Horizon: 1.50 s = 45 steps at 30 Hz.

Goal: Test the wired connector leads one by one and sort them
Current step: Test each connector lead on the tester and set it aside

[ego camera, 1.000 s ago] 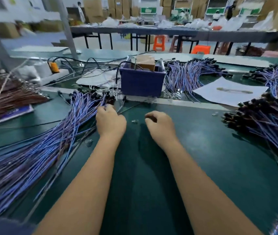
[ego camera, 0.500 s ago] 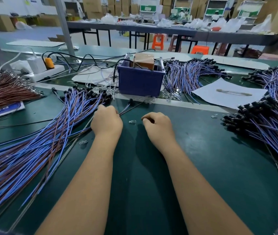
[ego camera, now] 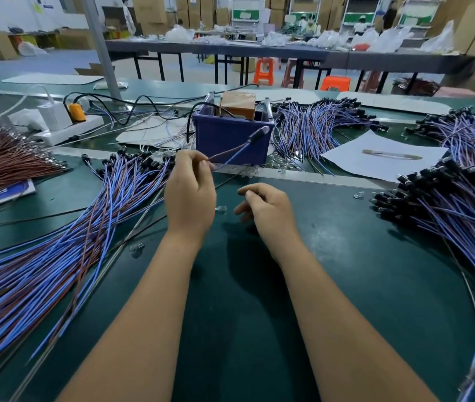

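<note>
The left hand (ego camera: 190,195) pinches 1 lead (ego camera: 237,147) by its wires, lifted off the green bench (ego camera: 360,271), its black connector end in front of the blue bin (ego camera: 231,140) at the far edge. The right hand (ego camera: 266,211) hovers loosely curled, grasping nothing (fingers apart). Piles of leads lie along the bench's left side (ego camera: 56,256) and right side (ego camera: 456,204).

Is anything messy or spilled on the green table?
Yes. A few tiny clear plastic bits lie loose on the green mat, apart from the wire piles; one sits between the left hand and right hand.
</note>
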{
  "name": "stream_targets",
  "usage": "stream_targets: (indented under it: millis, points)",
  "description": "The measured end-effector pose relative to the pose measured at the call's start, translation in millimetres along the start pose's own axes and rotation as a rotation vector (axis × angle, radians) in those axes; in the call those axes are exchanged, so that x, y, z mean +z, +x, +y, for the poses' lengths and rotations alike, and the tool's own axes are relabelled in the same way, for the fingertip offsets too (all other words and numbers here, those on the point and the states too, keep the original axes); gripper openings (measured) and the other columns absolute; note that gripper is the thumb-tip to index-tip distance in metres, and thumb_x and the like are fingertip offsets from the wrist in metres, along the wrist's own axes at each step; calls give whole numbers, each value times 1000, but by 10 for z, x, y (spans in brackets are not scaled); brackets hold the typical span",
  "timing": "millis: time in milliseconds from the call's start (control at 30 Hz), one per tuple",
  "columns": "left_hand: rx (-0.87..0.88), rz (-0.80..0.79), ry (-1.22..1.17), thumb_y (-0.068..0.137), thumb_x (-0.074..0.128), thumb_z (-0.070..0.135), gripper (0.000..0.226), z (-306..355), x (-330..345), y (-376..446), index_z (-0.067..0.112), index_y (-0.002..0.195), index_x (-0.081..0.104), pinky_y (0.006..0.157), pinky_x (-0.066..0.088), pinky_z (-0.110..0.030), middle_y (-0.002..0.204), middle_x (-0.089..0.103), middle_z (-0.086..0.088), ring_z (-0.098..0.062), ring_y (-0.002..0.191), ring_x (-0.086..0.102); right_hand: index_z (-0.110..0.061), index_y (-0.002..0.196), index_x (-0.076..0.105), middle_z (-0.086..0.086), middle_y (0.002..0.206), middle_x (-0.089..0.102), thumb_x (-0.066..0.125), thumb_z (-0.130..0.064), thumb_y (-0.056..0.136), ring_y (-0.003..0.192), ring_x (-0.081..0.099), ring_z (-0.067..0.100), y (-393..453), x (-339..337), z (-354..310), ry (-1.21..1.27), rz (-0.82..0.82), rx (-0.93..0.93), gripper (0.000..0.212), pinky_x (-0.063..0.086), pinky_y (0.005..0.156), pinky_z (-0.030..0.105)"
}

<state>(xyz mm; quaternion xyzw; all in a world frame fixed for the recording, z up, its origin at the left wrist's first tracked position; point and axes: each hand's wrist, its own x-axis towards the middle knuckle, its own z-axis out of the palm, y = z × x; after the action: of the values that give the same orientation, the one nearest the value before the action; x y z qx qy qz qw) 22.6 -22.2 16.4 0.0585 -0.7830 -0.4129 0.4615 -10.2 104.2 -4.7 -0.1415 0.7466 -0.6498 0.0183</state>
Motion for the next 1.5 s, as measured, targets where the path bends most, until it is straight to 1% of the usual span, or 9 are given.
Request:
stream_targets:
  millis: [167,300,433,567,667,800,1100,1333,1500]
  points:
    - [120,-251,-312,82,50,1,8,319,198,-245,4,80,56,71,47,-27,80,62,-1,-14,77,58,-13,93,65,7,70,71,24,-40,106,61,66,18,74,-150,-107,457,-59,190,51,50,59,24]
    - [18,-528,-504,82,49,5,23,429,298,-369,0,61,55,66,45,-37,66,60,-5,-19,66,54,-3,106,61,23,99,61,31,-42,104,93,55,31,105,-284,-112,718,-67,310,49,48,88,41]
    - [-159,-618,-683,88,46,13,41,410,253,-317,-10,55,54,64,42,-31,57,54,-21,-23,60,49,-6,97,65,14,73,60,52,-15,97,64,55,27,77,-263,-123,686,37,231,16,45,62,33]
    - [-409,-620,-673,97,50,19,43,280,227,-258,3,58,56,56,46,-27,55,55,-12,-20,52,51,-12,107,58,3,70,68,53,-2,96,55,60,16,82,-260,-115,707,80,157,16,50,53,26]
    - [-451,-565,-464,94,59,19,26,177,276,-259,10,70,59,53,46,-25,56,55,-1,-12,48,50,-12,114,51,1,71,71,53,2,95,61,62,13,107,-246,-78,673,101,106,24,54,60,23]
    - [-525,-483,-395,91,66,23,15,103,300,-231,11,91,57,55,52,-25,77,66,-1,-9,52,60,-11,98,58,1,74,73,56,2,93,70,67,14,109,-212,-41,516,79,59,14,55,67,26]
    - [-486,-493,-465,98,54,17,10,75,308,-233,21,95,63,60,49,-32,73,64,-2,-15,61,58,-15,89,68,7,86,69,61,2,90,86,67,26,80,-128,-10,304,142,6,18,59,80,39]
    - [-502,-450,-485,95,59,15,11,26,326,-209,20,87,61,60,53,-26,69,65,9,-3,64,61,-18,87,71,-9,72,67,62,3,88,65,61,-1,62,-56,-20,235,207,-68,23,49,65,13]
    - [-483,-272,-373,97,56,18,13,-52,315,-177,21,84,58,57,50,-25,70,67,3,-9,61,62,-19,101,72,-5,75,64,64,-5,89,63,54,1,70,-7,20,39,282,-97,19,46,67,14]
